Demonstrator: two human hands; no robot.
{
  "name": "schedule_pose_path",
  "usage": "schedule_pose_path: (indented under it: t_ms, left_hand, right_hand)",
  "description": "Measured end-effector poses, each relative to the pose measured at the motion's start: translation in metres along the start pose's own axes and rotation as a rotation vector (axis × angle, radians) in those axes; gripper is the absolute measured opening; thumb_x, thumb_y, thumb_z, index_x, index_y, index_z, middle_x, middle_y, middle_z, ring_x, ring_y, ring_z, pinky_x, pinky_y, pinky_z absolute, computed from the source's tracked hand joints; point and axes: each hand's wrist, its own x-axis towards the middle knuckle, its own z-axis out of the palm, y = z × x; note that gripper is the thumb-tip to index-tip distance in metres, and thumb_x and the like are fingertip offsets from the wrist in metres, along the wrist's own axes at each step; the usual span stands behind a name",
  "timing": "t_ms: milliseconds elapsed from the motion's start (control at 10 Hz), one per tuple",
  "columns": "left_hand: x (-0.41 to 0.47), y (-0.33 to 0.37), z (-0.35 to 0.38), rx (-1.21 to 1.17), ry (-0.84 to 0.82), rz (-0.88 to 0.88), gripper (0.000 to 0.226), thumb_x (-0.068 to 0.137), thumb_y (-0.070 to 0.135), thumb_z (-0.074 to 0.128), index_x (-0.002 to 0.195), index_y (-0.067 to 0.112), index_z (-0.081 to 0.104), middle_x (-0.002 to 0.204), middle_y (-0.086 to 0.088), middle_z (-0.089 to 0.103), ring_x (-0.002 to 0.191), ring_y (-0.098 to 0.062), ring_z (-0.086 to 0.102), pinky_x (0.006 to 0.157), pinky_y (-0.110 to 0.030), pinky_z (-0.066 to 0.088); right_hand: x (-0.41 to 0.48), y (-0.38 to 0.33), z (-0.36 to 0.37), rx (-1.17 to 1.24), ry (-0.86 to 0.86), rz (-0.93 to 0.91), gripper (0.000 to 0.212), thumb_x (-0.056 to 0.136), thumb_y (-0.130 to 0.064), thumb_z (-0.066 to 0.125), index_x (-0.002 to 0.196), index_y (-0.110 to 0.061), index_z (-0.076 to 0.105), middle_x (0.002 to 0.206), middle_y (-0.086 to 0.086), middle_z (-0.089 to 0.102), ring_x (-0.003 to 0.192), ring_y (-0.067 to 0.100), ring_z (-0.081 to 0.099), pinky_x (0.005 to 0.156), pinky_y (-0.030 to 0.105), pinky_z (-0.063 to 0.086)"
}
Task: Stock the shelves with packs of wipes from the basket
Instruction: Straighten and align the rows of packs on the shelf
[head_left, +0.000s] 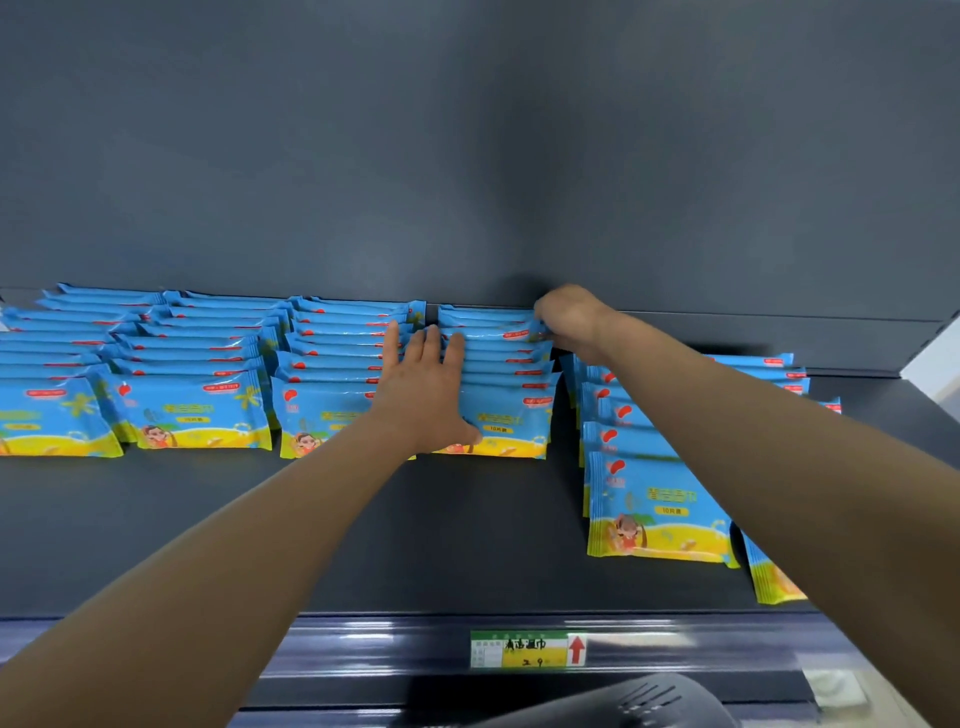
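Blue and yellow packs of wipes stand in several overlapping rows on a dark shelf (311, 530). My left hand (428, 387) lies flat with fingers spread on the fourth row of packs (511, 421), pressing on its front packs. My right hand (569, 317) reaches to the back of that same row, its fingers curled on the right end of a rear pack (488, 317). Another row of packs (657, 509) runs further right and nearer the front edge, partly hidden by my right forearm. The basket (644, 699) shows only as a dark rim at the bottom.
Three more rows of packs (192, 410) fill the shelf to the left. A green and yellow price label (527, 648) with a red arrow sits on the shelf's front rail. The grey back panel rises behind the rows. A pale wall shows at the right end.
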Motion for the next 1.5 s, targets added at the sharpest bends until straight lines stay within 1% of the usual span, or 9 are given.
schedule_pose_path:
  t_ms: [100,200,300,700,800,900,1100,1300,1500]
  left_hand:
    - [0.001,-0.001,-0.002,-0.009,-0.004,0.002,0.113,0.065,0.072,0.057,0.147,0.013,0.004,0.154,-0.011,0.013,0.143,-0.025,0.010,0.109,-0.050,-0.018]
    - [0.002,-0.003,-0.003,-0.014,-0.017,0.001,0.115,0.065,0.073,0.057,0.148,0.013,0.003,0.156,-0.008,0.011,0.144,-0.022,0.009,0.109,-0.050,-0.018]
    - [0.001,-0.002,-0.005,0.021,0.001,-0.005,0.115,0.065,0.075,0.054,0.148,0.013,0.003,0.156,-0.007,0.012,0.144,-0.026,0.008,0.110,-0.051,-0.016]
    - [-0.008,0.011,0.000,0.096,0.080,-0.021,0.103,0.076,0.069,0.046,0.147,0.008,0.004,0.155,-0.015,0.009,0.142,-0.032,0.011,0.111,-0.050,-0.014]
    - [-0.013,0.008,0.002,0.069,0.071,-0.062,0.108,0.074,0.074,0.045,0.147,0.008,0.000,0.156,-0.013,0.006,0.143,-0.030,0.006,0.110,-0.051,-0.016]
    - [-0.020,0.000,0.002,0.087,0.118,-0.088,0.111,0.072,0.076,0.045,0.147,0.006,0.003,0.155,-0.012,0.012,0.143,-0.030,0.007,0.111,-0.052,-0.013]
    - [-0.031,0.002,0.002,0.022,0.177,-0.164,0.097,0.072,0.074,0.050,0.140,0.009,0.026,0.149,-0.009,0.027,0.141,-0.031,0.012,0.113,-0.050,-0.008]
    - [-0.031,0.001,0.006,-0.015,0.164,-0.207,0.101,0.067,0.076,0.052,0.140,0.010,0.029,0.149,-0.008,0.025,0.141,-0.031,0.010,0.113,-0.051,-0.008]
    - [-0.028,0.000,0.007,-0.077,0.158,-0.209,0.103,0.065,0.072,0.060,0.141,0.010,0.026,0.151,-0.007,0.020,0.142,-0.031,0.005,0.113,-0.052,-0.008]
  right_hand:
    - [0.001,0.004,0.001,0.189,-0.067,0.024,0.012,0.091,-0.008,0.047,0.086,-0.002,0.055,0.088,0.012,0.059,0.080,0.021,0.058,0.073,0.028,0.050]
    - [0.000,0.005,0.004,0.078,-0.078,-0.024,0.044,0.089,-0.024,0.062,0.124,0.000,0.052,0.125,0.012,0.057,0.111,0.024,0.056,0.092,0.030,0.045]
    - [0.005,0.009,0.009,-0.105,0.022,-0.075,0.054,0.089,-0.011,0.061,0.138,-0.002,0.039,0.139,0.013,0.046,0.126,0.027,0.046,0.102,0.030,0.041]
    - [-0.007,0.002,0.016,0.133,-0.030,0.016,0.039,0.096,-0.001,0.032,0.134,0.010,0.037,0.138,0.029,0.041,0.126,0.040,0.043,0.094,0.039,0.043]
    - [-0.010,0.005,0.009,0.136,0.006,0.025,0.039,0.097,0.000,0.029,0.134,0.012,0.036,0.133,0.028,0.045,0.104,0.026,0.048,0.069,0.026,0.041]
    - [-0.026,0.006,-0.001,-0.050,0.004,0.024,0.029,0.095,0.000,0.038,0.120,0.007,0.051,0.091,0.013,0.051,0.091,0.018,0.043,0.057,0.022,0.036]
    - [-0.033,0.011,0.007,-0.020,0.022,-0.010,0.032,0.092,-0.015,0.050,0.115,0.005,0.058,0.115,0.021,0.062,0.105,0.032,0.061,0.093,0.040,0.050]
    - [-0.036,0.018,0.001,-0.015,0.054,0.028,0.011,0.093,-0.010,0.047,0.094,-0.003,0.055,0.086,0.008,0.056,0.082,0.021,0.058,0.063,0.025,0.051]
    - [-0.046,0.019,0.002,0.110,-0.049,0.086,0.025,0.093,-0.005,0.049,0.115,0.004,0.055,0.112,0.019,0.063,0.099,0.029,0.065,0.085,0.039,0.056]
